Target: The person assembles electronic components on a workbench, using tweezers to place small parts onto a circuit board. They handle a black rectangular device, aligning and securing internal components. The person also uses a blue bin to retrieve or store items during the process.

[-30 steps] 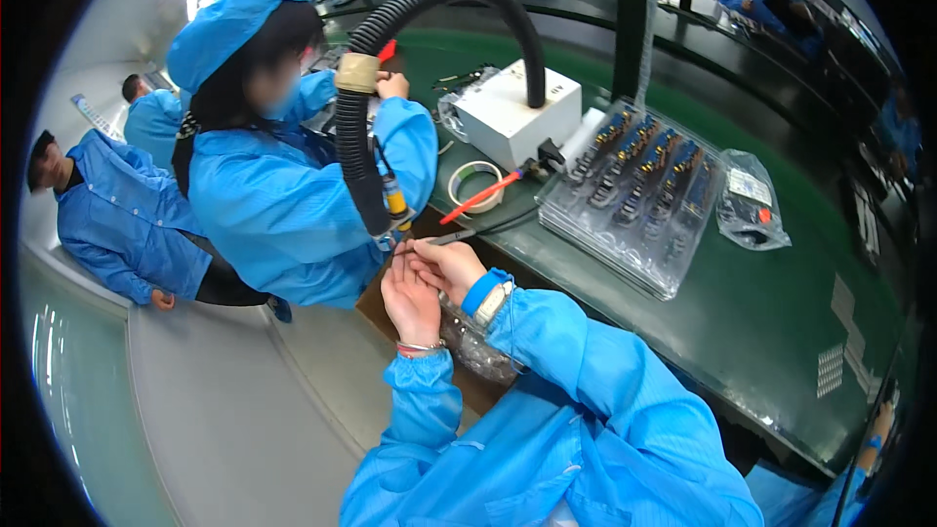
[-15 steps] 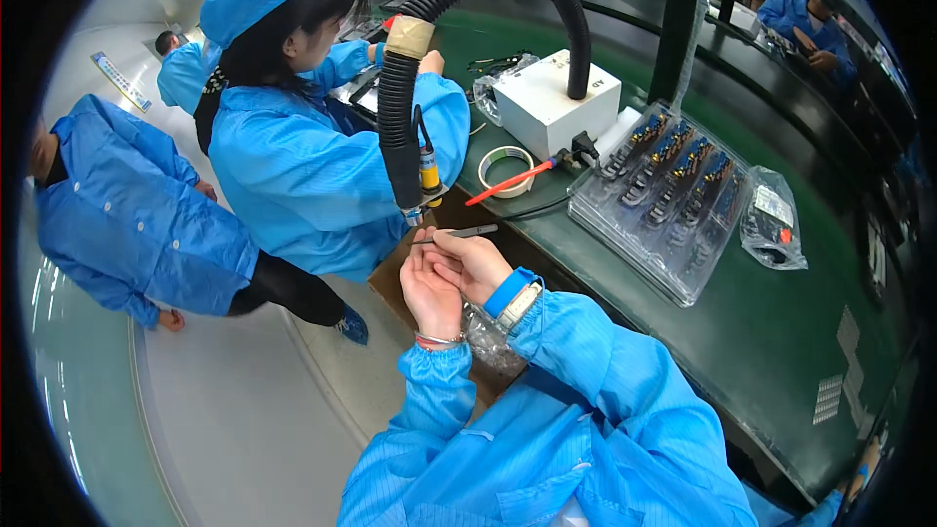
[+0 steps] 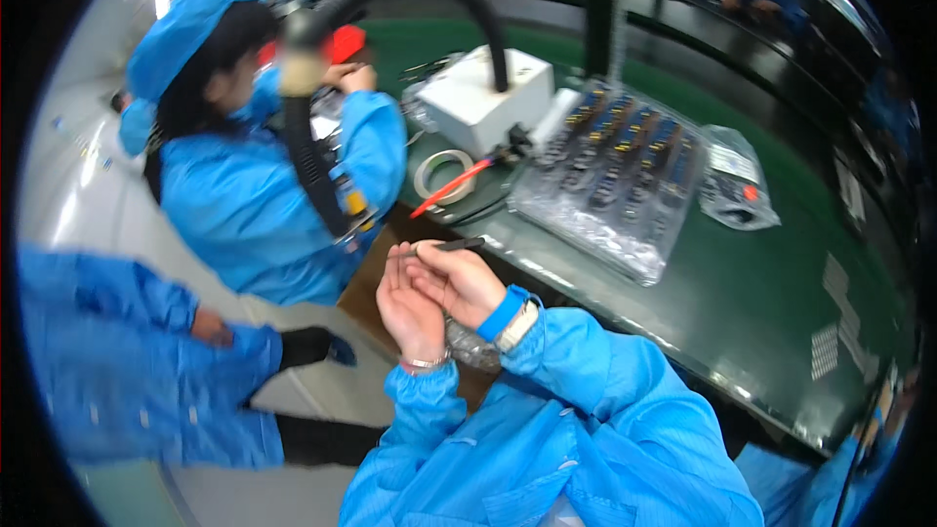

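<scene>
Since half a second ago, both hands have drawn back from the tip of the thick black corrugated hose (image 3: 310, 161), which now hangs clear of them to the upper left. The right hand (image 3: 461, 281) is closed in a pinch on a small dark flat slender part (image 3: 457, 245), thumb and fingertips clamping its near end while the rest points toward the table. The left hand (image 3: 408, 307) lies against the right, fingers bent up beside the part; whether it grips is unclear. Beyond, on the dark green glossy worktable (image 3: 761, 293), sit a clear plastic tray of dark components (image 3: 615, 176), a white box unit (image 3: 485, 98) and a roll of pale tape (image 3: 441, 174).
</scene>
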### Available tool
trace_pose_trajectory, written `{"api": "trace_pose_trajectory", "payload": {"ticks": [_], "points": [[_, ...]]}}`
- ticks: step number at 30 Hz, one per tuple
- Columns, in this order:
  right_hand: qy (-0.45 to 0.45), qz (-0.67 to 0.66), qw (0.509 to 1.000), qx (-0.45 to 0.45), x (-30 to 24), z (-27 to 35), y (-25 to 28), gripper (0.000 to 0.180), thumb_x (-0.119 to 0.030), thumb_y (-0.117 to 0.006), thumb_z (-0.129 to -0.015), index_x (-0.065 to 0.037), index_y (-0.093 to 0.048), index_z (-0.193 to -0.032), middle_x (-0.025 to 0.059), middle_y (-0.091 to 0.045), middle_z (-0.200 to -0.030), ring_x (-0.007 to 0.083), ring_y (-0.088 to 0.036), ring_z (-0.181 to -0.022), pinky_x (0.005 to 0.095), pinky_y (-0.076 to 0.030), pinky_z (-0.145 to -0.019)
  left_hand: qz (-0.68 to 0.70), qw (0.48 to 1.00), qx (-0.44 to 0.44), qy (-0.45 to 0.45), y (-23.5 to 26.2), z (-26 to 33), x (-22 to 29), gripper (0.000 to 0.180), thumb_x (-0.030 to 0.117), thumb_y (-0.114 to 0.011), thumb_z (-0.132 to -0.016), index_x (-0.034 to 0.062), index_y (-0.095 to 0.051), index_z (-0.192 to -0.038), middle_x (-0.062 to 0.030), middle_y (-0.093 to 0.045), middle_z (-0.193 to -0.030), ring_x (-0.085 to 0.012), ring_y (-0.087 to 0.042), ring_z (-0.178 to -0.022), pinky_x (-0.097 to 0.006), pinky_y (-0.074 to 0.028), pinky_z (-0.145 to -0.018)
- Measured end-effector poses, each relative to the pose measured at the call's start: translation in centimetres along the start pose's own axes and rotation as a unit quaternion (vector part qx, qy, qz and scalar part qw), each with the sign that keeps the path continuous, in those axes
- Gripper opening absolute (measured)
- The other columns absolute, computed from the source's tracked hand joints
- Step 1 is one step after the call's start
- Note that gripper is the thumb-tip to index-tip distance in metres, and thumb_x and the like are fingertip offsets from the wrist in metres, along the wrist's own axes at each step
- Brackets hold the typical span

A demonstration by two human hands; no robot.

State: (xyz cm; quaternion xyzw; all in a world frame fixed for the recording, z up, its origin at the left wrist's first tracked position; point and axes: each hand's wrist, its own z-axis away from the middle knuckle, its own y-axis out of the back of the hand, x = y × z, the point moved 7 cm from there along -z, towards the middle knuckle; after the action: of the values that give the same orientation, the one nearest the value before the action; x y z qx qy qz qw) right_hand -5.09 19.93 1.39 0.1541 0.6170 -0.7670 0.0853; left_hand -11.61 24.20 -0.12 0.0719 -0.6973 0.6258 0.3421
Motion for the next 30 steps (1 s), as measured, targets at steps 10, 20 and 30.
{"api": "trace_pose_trajectory", "payload": {"ticks": [10, 20, 30], "points": [[0.429, 0.062, 0.898, 0.082, -16.6, 17.7, 4.1, 0.023, -0.016, -0.054, -0.085, -0.003, -0.054, -0.105, 0.0066, -0.058, -0.101, 0.0153, -0.054, -0.092, 0.0289, -0.042, -0.082, -0.212, 0.842, -0.468, 0.167, -18.3, 9.3, -14.1, 0.068, 0.042, -0.039, -0.088, -0.0029, -0.017, -0.134, -0.0141, -0.026, -0.136, -0.021, -0.029, -0.123, -0.034, -0.022, -0.101], [0.524, 0.127, 0.83, 0.143, -20.4, 23.8, 6.6, 0.025, -0.019, -0.054, -0.085, -0.004, -0.053, -0.106, 0.0046, -0.058, -0.099, 0.0137, -0.052, -0.093, 0.0292, -0.04, -0.081, -0.124, 0.816, -0.52, 0.222, -25.7, 12.9, -19.7, 0.043, 0.026, -0.035, -0.093, -0.0047, -0.039, -0.123, -0.0112, -0.052, -0.112, -0.0141, -0.051, -0.096, -0.027, -0.037, -0.088], [0.374, 0.365, 0.803, 0.288, -23.4, 27.7, 10.4, 0.05, 0.002, -0.056, -0.077, -0.005, -0.035, -0.122, 0.0079, -0.052, -0.102, 0.0112, -0.052, -0.089, 0.0225, -0.044, -0.076, -0.034, 0.902, -0.363, 0.232, -24.1, 9.6, -20.4, 0.037, 0.029, -0.036, -0.093, -0.0024, -0.046, -0.111, -0.0165, -0.053, -0.11, -0.0237, -0.05, -0.106, -0.039, -0.042, -0.09]]}}
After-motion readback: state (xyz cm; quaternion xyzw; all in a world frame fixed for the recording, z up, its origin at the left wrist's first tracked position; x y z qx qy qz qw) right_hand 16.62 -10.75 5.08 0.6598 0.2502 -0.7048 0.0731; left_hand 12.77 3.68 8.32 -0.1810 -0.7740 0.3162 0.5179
